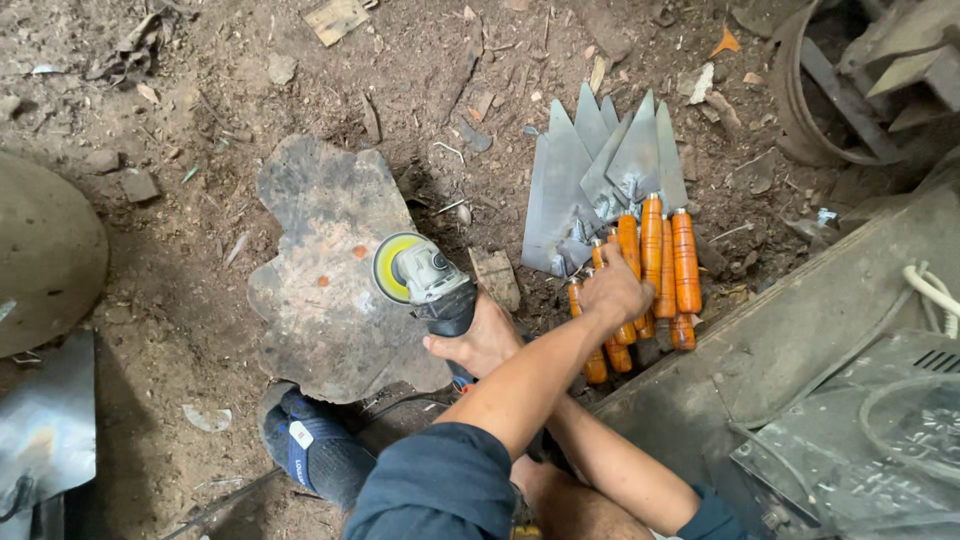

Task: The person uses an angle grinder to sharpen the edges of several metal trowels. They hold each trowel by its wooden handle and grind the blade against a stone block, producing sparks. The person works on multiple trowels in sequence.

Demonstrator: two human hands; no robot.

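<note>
Left hand (615,290): arms are crossed, so it sits right of centre, fingers clenched on an orange wooden handle.
Trowels (610,190): a fanned pile, grey pointed steel blades, glossy turned handles, on the soil at upper right.
Right hand (485,340): at centre, grasping the grinder's dark body.
Angle grinder (425,275): yellow round disc over the flat rough stone slab (320,270).
Ground (200,120): crumbly brown soil.

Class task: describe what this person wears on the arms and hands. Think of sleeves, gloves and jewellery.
Both arms have dark blue sleeves. The left sleeve and right sleeve end around the elbow, leaving the forearms bare. The left hand and right hand are bare, with no gloves, and no watch or ring shows.
</note>
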